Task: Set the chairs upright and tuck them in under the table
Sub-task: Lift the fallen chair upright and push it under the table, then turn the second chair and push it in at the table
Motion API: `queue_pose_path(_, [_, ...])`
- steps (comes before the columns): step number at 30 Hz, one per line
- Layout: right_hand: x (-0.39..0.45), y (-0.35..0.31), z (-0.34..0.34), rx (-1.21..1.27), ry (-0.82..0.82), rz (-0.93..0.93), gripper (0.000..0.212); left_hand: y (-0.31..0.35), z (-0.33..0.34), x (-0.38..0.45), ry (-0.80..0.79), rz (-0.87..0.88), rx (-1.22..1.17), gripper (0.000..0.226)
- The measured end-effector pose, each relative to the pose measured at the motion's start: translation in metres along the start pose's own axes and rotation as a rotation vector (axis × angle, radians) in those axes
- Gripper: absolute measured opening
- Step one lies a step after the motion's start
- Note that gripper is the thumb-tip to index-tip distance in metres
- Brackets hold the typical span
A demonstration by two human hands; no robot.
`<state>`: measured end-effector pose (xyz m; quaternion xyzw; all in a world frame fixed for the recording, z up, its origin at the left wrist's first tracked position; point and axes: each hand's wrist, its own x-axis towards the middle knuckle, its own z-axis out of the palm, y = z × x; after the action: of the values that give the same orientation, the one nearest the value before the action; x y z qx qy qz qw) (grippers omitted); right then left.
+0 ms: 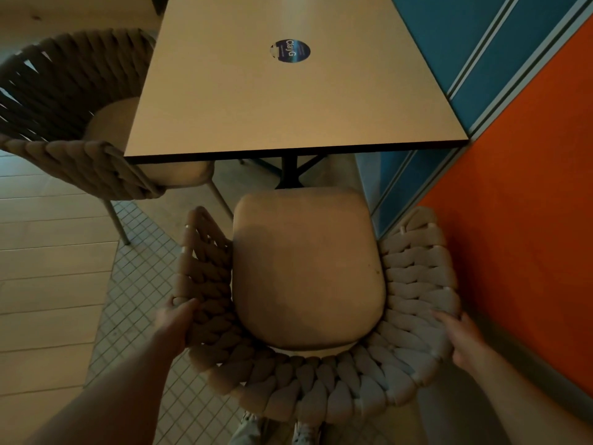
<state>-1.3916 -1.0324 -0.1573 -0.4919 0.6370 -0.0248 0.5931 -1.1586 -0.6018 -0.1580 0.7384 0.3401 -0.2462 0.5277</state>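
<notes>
A beige chair with a braided rope back [321, 380] and padded seat stands upright right below me, facing the near edge of the table [288, 117]. Its seat front lies just short of that edge. My left hand [175, 322] grips the left side of the rope back. My right hand [462, 338] holds the right side of the back. A second rope-backed chair [64, 123] stands upright at the table's left side, its seat partly under the tabletop.
An orange and blue partition wall [519, 187] runs close along the right of the chair and table. The table's black pedestal [290, 171] stands ahead of the seat. A round blue sticker [290, 51] lies on the tabletop. Small floor tiles [138, 284] lie left.
</notes>
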Motion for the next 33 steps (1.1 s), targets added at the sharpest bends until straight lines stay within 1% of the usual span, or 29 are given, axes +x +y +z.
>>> queue_pose_path(8, [0.004,0.002,-0.001,-0.009,-0.022,-0.004,0.068,-0.002,-0.002,0.005,0.016,0.009,0.014,0.032])
queue_pose_path(12, [0.005,0.003,-0.001,-0.015,-0.019,-0.004,0.068,-0.003,-0.002,0.008,-0.012,-0.013,0.015,0.036])
queue_pose_path(14, [0.004,0.003,0.0,-0.015,0.0,-0.006,0.068,-0.003,-0.002,0.007,-0.029,-0.01,0.007,0.038])
queue_pose_path(16, [-0.002,0.001,0.005,-0.033,0.069,-0.026,0.074,-0.001,-0.002,0.004,-0.048,0.003,-0.007,0.046])
queue_pose_path(18, [-0.013,-0.004,0.012,-0.111,0.21,-0.123,0.08,0.003,-0.004,-0.001,-0.07,0.022,-0.039,0.062])
queue_pose_path(20, [-0.032,-0.014,0.023,-0.2,0.337,-0.305,0.079,0.011,-0.013,-0.009,-0.073,0.051,-0.068,0.077])
queue_pose_path(22, [-0.052,-0.026,0.044,-0.207,0.373,-0.451,0.075,0.021,-0.026,-0.019,-0.052,0.089,-0.036,0.077])
queue_pose_path(24, [-0.074,-0.036,0.076,-0.178,0.339,-0.515,0.07,0.033,-0.047,-0.028,-0.034,0.109,-0.024,0.07])
queue_pose_path(27, [-0.113,-0.046,0.139,-0.136,0.175,-0.456,0.062,0.056,-0.092,-0.036,-0.045,0.133,-0.042,0.058])
queue_pose_path(29, [-0.137,-0.05,0.181,-0.143,0.055,-0.408,0.061,0.075,-0.118,-0.031,-0.047,0.153,-0.066,0.055])
queue_pose_path(31, [-0.164,-0.058,0.235,-0.149,-0.04,-0.403,0.06,0.102,-0.15,-0.019,-0.032,0.159,-0.119,0.051])
queue_pose_path(33, [-0.189,-0.07,0.291,-0.138,-0.111,-0.417,0.056,0.128,-0.18,-0.004,-0.018,0.176,-0.173,0.042])
